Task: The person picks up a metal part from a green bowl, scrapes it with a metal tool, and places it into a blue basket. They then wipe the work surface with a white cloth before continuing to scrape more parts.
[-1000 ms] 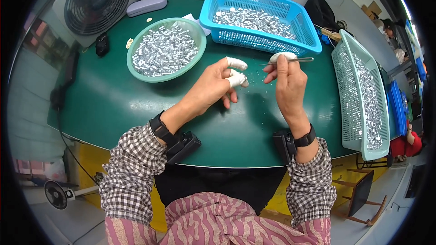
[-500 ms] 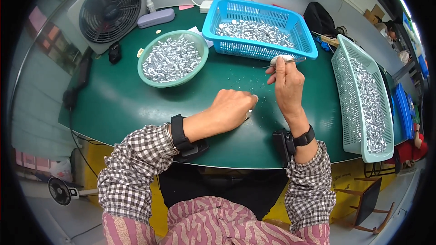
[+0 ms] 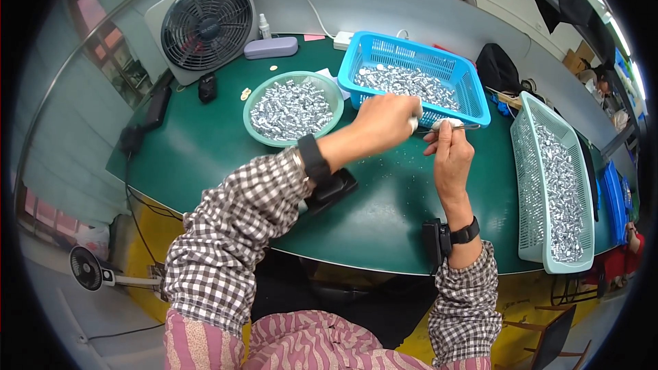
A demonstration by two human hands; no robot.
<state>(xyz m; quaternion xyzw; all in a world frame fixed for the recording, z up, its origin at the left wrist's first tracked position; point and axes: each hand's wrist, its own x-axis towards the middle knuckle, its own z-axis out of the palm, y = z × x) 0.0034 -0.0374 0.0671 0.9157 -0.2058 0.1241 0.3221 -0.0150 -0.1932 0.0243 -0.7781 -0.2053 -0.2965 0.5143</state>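
The left hand [image 3: 384, 120] had risen from the worktop [image 3: 205, 151] to meet the right hand [image 3: 449, 154], which pinched tweezers [image 3: 456, 127] lying crosswise just before the blue basket [image 3: 411, 62].

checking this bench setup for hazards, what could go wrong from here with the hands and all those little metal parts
The left hand is raised at the blue basket; a small part could slip from the fingers and scatter on the green table. The right hand holds thin tweezers whose tips sit close to the left fingers, so a poke seems possible. The green bowl is piled high; a passing sleeve might knock parts out.
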